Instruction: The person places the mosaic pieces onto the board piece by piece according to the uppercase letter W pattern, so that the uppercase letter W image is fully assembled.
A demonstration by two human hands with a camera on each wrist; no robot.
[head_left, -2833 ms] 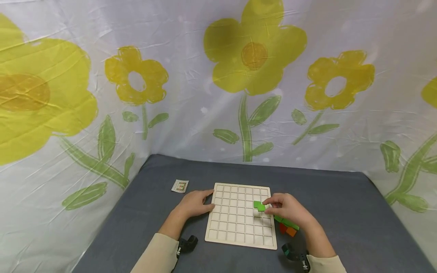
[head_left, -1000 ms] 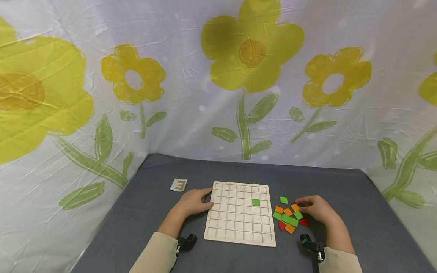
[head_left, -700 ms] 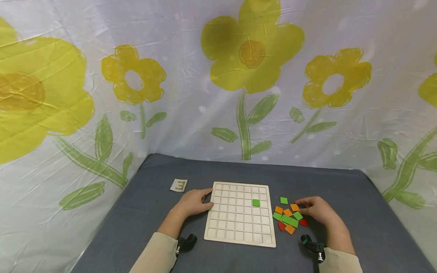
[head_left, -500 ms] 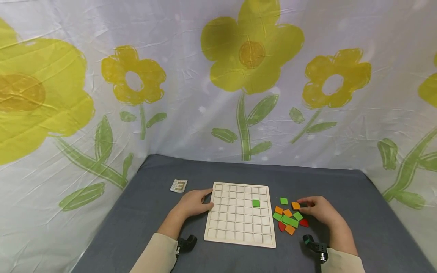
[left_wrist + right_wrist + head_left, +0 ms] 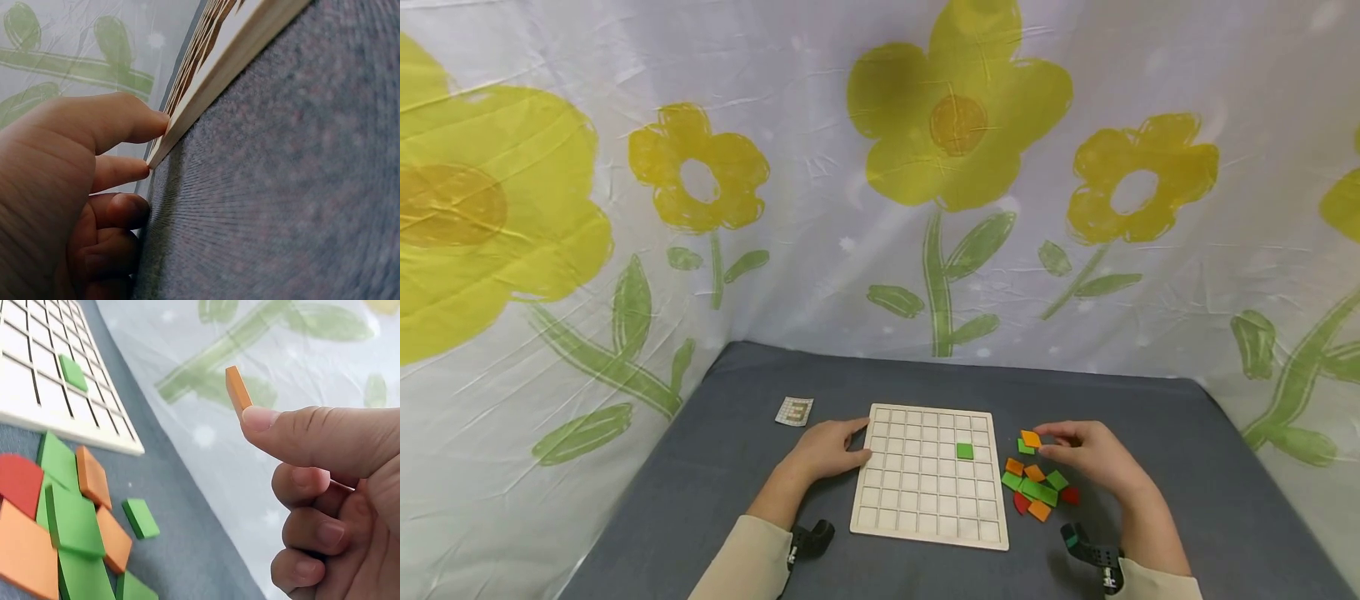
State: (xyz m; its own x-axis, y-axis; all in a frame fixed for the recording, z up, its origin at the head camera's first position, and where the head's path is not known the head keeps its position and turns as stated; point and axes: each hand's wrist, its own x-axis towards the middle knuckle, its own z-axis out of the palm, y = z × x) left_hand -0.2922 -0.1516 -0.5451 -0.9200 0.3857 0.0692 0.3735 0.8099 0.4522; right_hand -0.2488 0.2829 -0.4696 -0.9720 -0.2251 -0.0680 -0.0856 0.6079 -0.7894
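Note:
My right hand (image 5: 1092,450) pinches an orange square tile (image 5: 1031,438) between thumb and fingers, right of the board. In the right wrist view that orange tile (image 5: 238,390) is tilted up past the thumb tip, with the other fingers curled below. My left hand (image 5: 829,446) rests at the left edge of the pale wooden grid board (image 5: 917,492). Its thumb (image 5: 134,119) and index fingertip touch the board's side in the left wrist view. One green square tile (image 5: 965,451) sits in a cell in the board's upper right part.
Several green, orange and red pieces (image 5: 1039,492) lie in a loose pile right of the board. A separate green tile (image 5: 1026,447) lies just behind them. A small card with a printed grid pattern (image 5: 793,411) is at the back left of the dark cloth (image 5: 760,500).
A green tile was put in the board, then my right hand moved right to the pile. It has since picked up an orange tile and brought it back leftward. My left hand stayed put.

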